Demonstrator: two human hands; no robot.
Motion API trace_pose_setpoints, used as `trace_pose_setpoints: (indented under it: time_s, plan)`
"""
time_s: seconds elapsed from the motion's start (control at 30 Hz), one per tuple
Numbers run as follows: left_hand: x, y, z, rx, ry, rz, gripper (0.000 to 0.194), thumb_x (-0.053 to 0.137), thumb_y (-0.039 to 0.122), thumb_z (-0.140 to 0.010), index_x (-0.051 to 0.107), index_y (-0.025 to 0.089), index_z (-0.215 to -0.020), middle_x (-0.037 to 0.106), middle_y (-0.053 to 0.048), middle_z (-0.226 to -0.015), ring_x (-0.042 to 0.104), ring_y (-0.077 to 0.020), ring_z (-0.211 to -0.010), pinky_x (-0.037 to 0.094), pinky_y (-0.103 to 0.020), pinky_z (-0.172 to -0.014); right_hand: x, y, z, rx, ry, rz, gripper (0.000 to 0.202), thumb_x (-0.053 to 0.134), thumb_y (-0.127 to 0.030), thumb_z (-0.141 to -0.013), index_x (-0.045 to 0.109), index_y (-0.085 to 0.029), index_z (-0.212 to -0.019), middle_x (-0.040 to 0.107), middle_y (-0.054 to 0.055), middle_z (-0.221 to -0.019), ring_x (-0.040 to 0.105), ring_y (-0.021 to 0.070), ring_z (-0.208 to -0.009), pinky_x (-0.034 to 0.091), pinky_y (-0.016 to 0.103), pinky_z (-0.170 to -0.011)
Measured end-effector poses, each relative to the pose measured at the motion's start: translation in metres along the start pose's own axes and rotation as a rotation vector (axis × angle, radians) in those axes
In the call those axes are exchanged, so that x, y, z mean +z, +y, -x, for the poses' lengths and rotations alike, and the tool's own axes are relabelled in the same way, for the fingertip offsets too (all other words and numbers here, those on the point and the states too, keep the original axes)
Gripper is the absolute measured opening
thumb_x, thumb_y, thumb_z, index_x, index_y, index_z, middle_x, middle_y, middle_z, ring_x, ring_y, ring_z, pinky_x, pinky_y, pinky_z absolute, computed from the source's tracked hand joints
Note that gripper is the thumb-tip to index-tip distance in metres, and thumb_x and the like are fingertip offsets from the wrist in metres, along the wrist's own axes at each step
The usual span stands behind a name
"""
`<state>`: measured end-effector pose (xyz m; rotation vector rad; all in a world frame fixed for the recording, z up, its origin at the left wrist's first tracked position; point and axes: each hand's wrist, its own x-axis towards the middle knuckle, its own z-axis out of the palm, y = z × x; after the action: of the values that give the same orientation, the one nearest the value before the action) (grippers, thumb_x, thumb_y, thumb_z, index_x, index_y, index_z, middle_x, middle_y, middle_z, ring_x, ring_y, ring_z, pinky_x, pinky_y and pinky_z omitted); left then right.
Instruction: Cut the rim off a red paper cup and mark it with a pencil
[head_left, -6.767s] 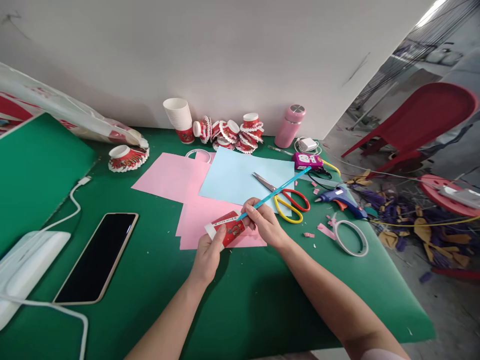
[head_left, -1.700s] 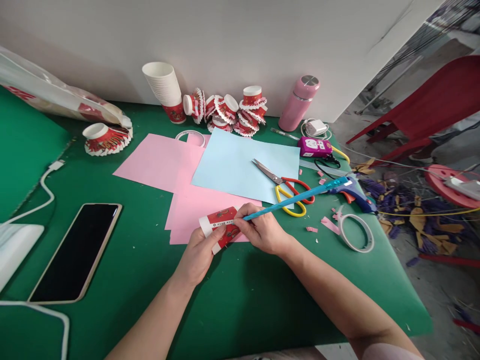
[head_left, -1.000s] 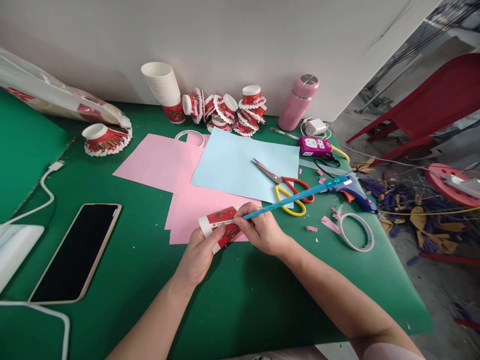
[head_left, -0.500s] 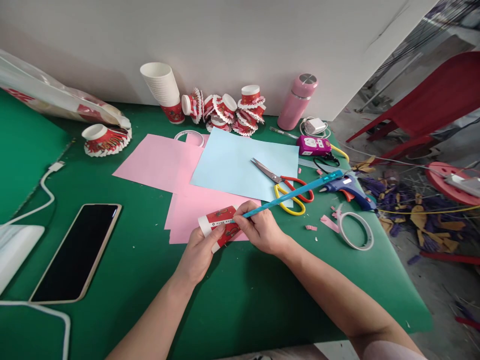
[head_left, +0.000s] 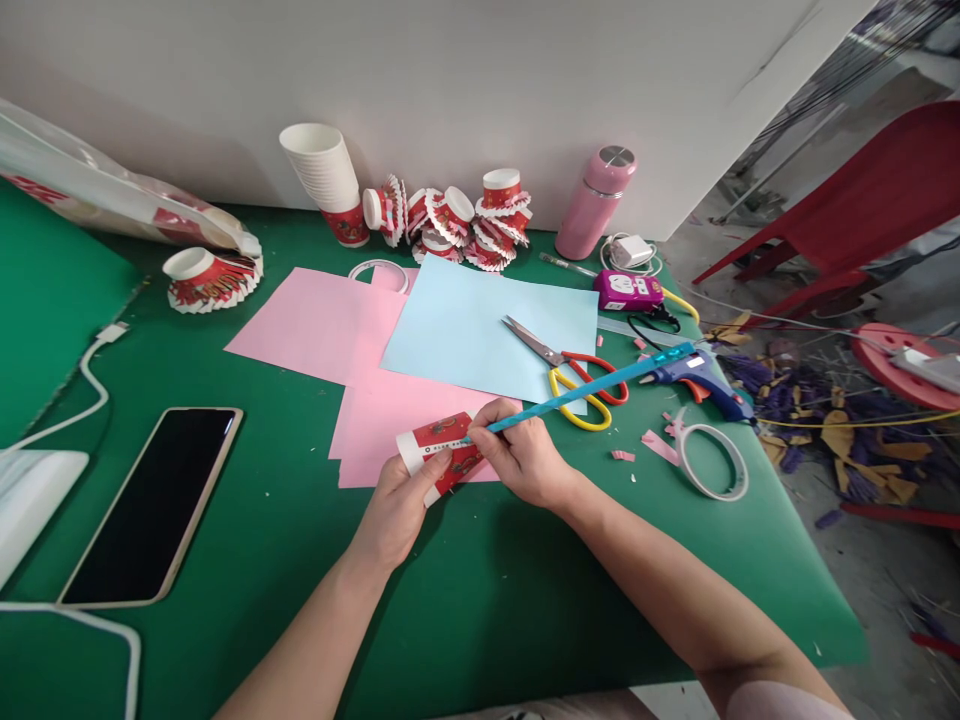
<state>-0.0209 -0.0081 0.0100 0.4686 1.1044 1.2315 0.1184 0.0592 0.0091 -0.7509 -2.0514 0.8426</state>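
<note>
My left hand (head_left: 400, 505) is closed around a red and white paper cup (head_left: 441, 436), which lies tilted on its side with the thumb across it. A long blue pencil (head_left: 577, 395) is pinched in my right hand (head_left: 523, 460), its lower end touching the cup's printed side. The pencil's upper end slants up to the right, in front of the glue gun. Beneath and behind the cup lie pink paper sheets (head_left: 375, 420). A light blue sheet (head_left: 472, 325) overlaps them, with open scissors (head_left: 555, 357) resting on its right part.
At the wall stand stacked paper cups (head_left: 319, 165), several fringed cups (head_left: 450, 215) and a pink bottle (head_left: 596, 200). To the right lie a purple box (head_left: 628, 290), a blue glue gun (head_left: 705, 380) and a tape roll (head_left: 712, 462). A phone (head_left: 154, 505) lies at left.
The pencil's upper end has swung slightly to the right, and its tip has shifted a little on the cup. My left hand and the cup stay nearly where they were.
</note>
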Motion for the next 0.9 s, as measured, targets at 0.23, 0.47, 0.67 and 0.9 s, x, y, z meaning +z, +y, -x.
trace_pose_setpoints:
  time_s: [0.23, 0.47, 0.67, 0.9]
  plan:
    - [0.0004, -0.0001, -0.0001, 0.004, -0.007, -0.011, 0.032, 0.067, 0.031, -0.073, 0.067, 0.019, -0.103, 0.072, -0.006, -0.095, 0.064, -0.0205, -0.09, 0.05, -0.028, -0.077, -0.0001, -0.0008, -0.0013, 0.0, 0.009, -0.016, 0.009, 0.044, -0.021, -0.087, 0.046, -0.018, -0.079, 0.055, 0.001, -0.069, 0.051, 0.01, -0.058, 0.042, 0.021, -0.053]
    - [0.0003, -0.0008, 0.0, 0.003, -0.015, -0.014, 0.03, 0.066, 0.031, -0.074, 0.068, 0.02, -0.101, 0.072, -0.005, -0.095, 0.064, -0.0195, -0.091, 0.049, -0.027, -0.077, 0.0008, -0.0014, -0.0013, 0.056, -0.003, -0.014, 0.011, 0.043, -0.024, -0.088, 0.046, -0.019, -0.079, 0.055, 0.0, -0.068, 0.051, 0.0102, -0.056, 0.042, 0.021, -0.052]
    - [0.0016, 0.0008, 0.0002, -0.002, 0.001, -0.027, 0.034, 0.068, 0.034, -0.071, 0.068, 0.017, -0.1, 0.072, -0.007, -0.094, 0.064, -0.0237, -0.092, 0.049, -0.032, -0.078, -0.0002, -0.0025, -0.0015, 0.047, -0.001, -0.013, 0.011, 0.043, -0.023, -0.087, 0.046, -0.019, -0.077, 0.054, 0.0, -0.067, 0.049, 0.0101, -0.055, 0.04, 0.022, -0.052]
    - [0.0031, 0.0014, -0.0001, -0.009, 0.015, -0.009, 0.031, 0.069, 0.032, -0.07, 0.068, 0.016, -0.097, 0.072, -0.009, -0.095, 0.063, -0.0265, -0.094, 0.049, -0.036, -0.08, -0.002, -0.0035, -0.0008, 0.054, -0.067, -0.014, 0.011, 0.042, -0.023, -0.086, 0.045, -0.018, -0.076, 0.052, -0.001, -0.063, 0.046, 0.0088, -0.05, 0.038, 0.021, -0.048]
